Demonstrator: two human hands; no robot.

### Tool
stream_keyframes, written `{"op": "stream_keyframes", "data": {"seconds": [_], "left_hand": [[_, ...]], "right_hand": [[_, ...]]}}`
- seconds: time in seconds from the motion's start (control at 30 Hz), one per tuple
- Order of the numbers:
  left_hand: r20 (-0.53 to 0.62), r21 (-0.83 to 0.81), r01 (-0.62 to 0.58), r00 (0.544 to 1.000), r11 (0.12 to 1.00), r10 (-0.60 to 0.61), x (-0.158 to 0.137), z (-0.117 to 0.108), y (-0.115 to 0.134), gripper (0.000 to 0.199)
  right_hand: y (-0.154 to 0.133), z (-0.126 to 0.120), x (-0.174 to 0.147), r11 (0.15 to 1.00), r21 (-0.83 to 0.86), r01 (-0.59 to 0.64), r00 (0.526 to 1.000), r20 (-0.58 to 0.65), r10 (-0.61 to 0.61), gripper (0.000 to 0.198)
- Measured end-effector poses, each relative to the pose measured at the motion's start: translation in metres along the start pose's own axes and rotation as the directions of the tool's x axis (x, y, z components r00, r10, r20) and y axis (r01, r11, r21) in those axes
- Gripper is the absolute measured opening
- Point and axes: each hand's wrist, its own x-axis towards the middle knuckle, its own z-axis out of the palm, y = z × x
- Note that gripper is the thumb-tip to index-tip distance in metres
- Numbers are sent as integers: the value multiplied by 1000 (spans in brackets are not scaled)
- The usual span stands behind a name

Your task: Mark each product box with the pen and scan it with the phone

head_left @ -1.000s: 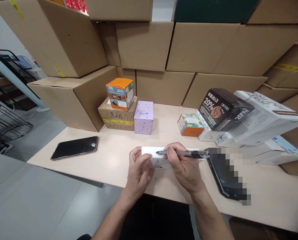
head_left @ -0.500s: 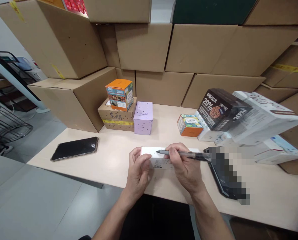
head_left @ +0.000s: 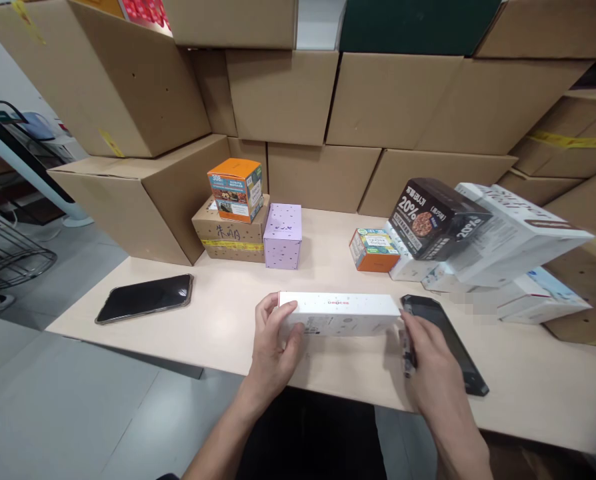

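Note:
A long white box (head_left: 343, 304) with small red print and dark specks on top lies level in front of me. My left hand (head_left: 275, 340) grips its left end, thumb on the near side and fingers around the end. My right hand (head_left: 431, 357) is at the box's right end, fingertips at or against its corner. A pen (head_left: 407, 353) hangs down from those fingers, partly hidden by the hand. Just beyond the right hand a dark handheld device (head_left: 451, 340) rests on the table.
A black phone (head_left: 145, 298) lies at the table's left. Behind stand an orange box (head_left: 235, 190) on a taped carton (head_left: 228, 240), a lilac box (head_left: 283, 237) and a small orange box (head_left: 375, 250). A dark box (head_left: 433, 220) leans among white boxes. Large cartons (head_left: 323, 177) wall the back.
My right hand, with the pen, has moved right from the box's top to its right end. The pen now points down. My left hand keeps its hold.

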Motion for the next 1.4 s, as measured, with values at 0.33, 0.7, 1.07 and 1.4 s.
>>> {"op": "stream_keyframes", "data": {"seconds": [0.33, 0.7, 1.07, 1.4], "left_hand": [[8, 78, 14, 1000, 997, -14, 3, 1, 2, 42], [-4, 106, -11, 1000, 994, 12, 2, 1, -1, 48], [-118, 95, -14, 993, 995, 26, 2, -2, 4, 60], [-358, 42, -133, 923, 990, 139, -7, -7, 5, 40]], "right_hand": [[-11, 15, 24, 904, -404, 139, 941, 337, 6, 44], [3, 5, 12, 955, -278, 101, 992, 97, -77, 44], [32, -7, -20, 786, -358, -503, 840, 10, 542, 96], [25, -2, -20, 869, -128, -477, 867, -230, 442, 96]]}}
